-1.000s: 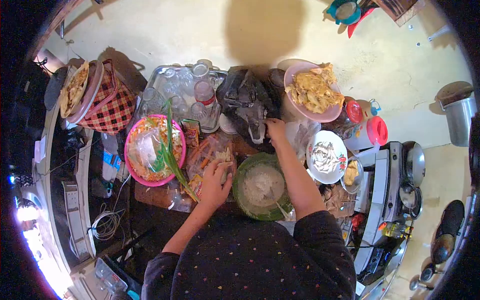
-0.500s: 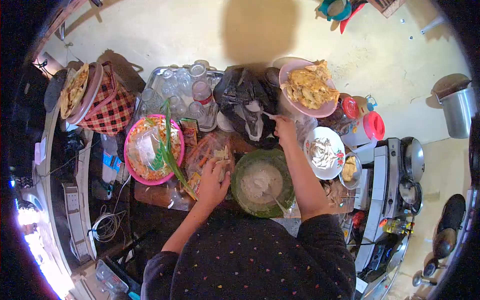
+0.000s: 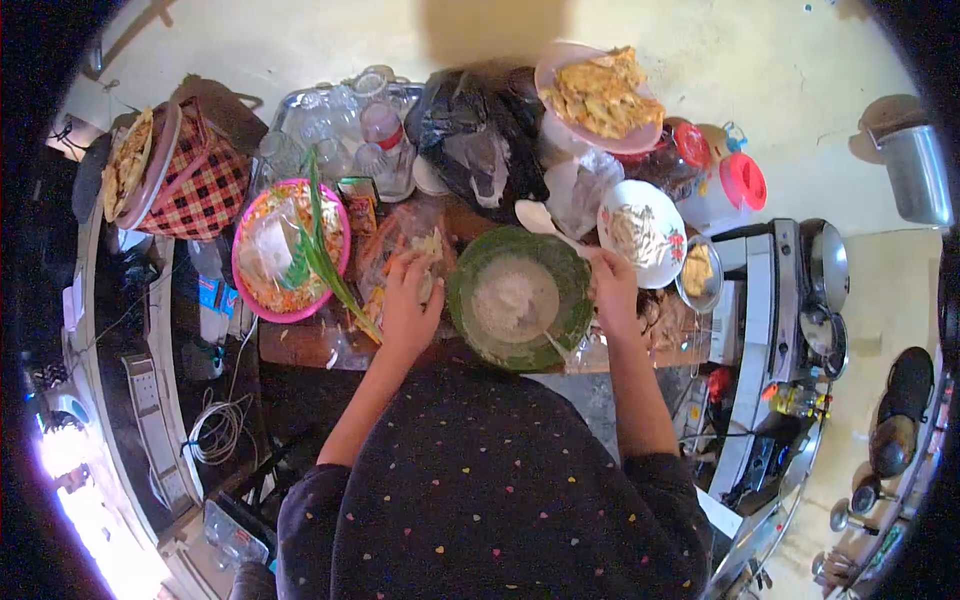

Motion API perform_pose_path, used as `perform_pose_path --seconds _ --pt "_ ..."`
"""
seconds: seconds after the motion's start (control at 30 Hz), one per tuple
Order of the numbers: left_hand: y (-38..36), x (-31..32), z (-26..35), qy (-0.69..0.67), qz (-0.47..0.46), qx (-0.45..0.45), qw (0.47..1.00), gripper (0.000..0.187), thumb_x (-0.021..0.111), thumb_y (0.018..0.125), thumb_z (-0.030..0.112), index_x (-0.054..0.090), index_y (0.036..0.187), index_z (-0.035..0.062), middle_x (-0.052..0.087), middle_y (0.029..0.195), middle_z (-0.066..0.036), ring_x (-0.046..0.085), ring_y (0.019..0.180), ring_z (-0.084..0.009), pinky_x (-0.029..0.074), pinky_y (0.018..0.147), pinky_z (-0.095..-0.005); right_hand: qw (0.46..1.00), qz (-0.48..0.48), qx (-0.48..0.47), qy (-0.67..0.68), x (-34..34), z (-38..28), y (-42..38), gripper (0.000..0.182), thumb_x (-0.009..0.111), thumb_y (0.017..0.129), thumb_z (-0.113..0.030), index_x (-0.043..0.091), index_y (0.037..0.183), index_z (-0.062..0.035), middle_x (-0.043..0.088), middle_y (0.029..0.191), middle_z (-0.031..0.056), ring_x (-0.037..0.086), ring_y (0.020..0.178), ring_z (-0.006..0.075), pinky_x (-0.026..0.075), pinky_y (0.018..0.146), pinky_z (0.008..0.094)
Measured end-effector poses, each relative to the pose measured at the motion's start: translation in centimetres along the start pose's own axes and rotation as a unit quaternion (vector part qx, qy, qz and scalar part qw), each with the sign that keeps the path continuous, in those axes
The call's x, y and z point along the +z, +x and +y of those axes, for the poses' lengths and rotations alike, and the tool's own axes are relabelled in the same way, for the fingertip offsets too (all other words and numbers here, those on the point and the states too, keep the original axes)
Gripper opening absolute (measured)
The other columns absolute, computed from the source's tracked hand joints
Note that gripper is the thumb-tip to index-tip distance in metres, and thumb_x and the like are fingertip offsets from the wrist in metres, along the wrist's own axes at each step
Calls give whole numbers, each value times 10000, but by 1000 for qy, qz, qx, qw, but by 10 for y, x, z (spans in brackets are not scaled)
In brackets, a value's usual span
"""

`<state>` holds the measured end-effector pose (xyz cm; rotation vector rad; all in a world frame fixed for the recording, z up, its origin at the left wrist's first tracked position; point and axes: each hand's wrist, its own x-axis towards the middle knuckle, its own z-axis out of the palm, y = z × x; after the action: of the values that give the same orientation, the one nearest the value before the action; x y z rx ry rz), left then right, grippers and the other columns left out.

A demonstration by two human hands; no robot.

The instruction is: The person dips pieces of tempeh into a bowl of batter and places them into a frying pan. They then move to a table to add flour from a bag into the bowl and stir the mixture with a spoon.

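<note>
My right hand [image 3: 614, 292] is closed around the handle of a white spoon [image 3: 537, 216], whose bowl points up and left above the rim of a green bowl [image 3: 468, 325]. Inside the green bowl is a pale, floury batter [image 3: 512, 295] with a metal spoon [image 3: 556, 346] leaning in it. To the left, my left hand [image 3: 408, 298] has its fingers curled over a clear plastic bag [image 3: 392, 240] of orange and pale vegetable pieces. Beyond the bowl stands an opened black plastic bag [image 3: 455, 125] with white powder in it.
Left lies a pink basin [image 3: 343, 262] of shredded vegetables with green leaves [image 3: 322, 235] across it. Behind are a tray [image 3: 405, 172] of glasses and a plate of fried food [image 3: 603, 98]. A flowered white plate [image 3: 668, 218], small bowl [image 3: 714, 284] and stove [image 3: 790, 290] stand right.
My right hand has drawn back from the black bag with the white spoon, down to the green bowl's right side. My left hand stays at the plastic bag. The whole view has shifted.
</note>
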<state>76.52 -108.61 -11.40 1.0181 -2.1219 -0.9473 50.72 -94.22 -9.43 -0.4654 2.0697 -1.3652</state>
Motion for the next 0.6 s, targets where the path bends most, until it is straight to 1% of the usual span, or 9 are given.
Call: perform_pose_path --seconds 0.07,0.1,0.17,0.2,0.3,0.37,0.4,0.5,0.6 --pt "-4 7 -10 -22 6 3 1000 333 591 787 83 546 1116 54 485 1141 -199 476 1077 -372 381 932 -413 982 60 -117 -133 -10 40 -20 280 555 884 -243 618 937 25 610 677 60 561 616 153 458 582 299" --pt "-5 9 -11 -9 3 11 1000 347 598 780 81 539 1119 40 478 1163 -186 490 1065 -353 393 924 -398 957 76 -153 -236 -8 33 -38 270 533 888 -219 605 942 36 656 822 160 627 707 254 483 680 341" --pt "-8 12 -12 18 -3 29 999 376 611 766 75 525 1127 11 464 1207 -162 517 1040 -315 417 910 -369 914 96 -276 -283 -1 52 -54 190 559 857 -145 619 962 2 608 719 123 597 644 253 459 596 343" --pt "-8 12 -10 14 -14 23 1000 375 609 768 78 528 1129 16 462 1206 -163 512 1047 -317 415 913 -372 885 106 -336 -304 2 60 -60 169 573 841 -108 626 972 -16 583 667 105 582 613 253 447 554 345" --pt "-8 10 2 -1 -38 17 999 362 600 779 83 537 1132 36 463 1190 -173 493 1067 -336 402 921 -386 832 37 -355 -425 3 74 -76 259 584 776 -46 611 1033 -53 605 752 147 590 644 307 470 570 375" --pt "-7 10 7 -15 -40 28 999 341 588 792 83 542 1129 55 471 1165 -191 475 1079 -363 387 926 -404 825 33 -345 -447 -1 74 -83 314 590 744 -31 595 1058 -51 608 775 141 590 641 314 478 570 383" --pt "-7 11 7 -7 -38 30 999 342 587 792 83 540 1131 57 472 1165 -189 475 1079 -361 388 925 -404 821 30 -341 -458 -4 72 -86 343 593 729 -23 588 1070 -51 610 786 139 589 640 318 481 570 387" --pt "-9 15 4 11 -38 38 999 355 587 789 84 534 1139 60 473 1167 -186 476 1081 -358 390 924 -406 811 61 -397 -425 -12 66 -87 270 586 759 -20 600 1028 -38 617 783 143 600 647 313 476 549 387" --pt "-5 16 3 10 -44 50 998 385 598 776 91 527 1153 64 472 1171 -187 476 1081 -359 390 924 -409 829 115 -438 -327 -11 47 -82 203 579 788 -20 612 988 -32 627 791 151 613 672 319 478 561 387"
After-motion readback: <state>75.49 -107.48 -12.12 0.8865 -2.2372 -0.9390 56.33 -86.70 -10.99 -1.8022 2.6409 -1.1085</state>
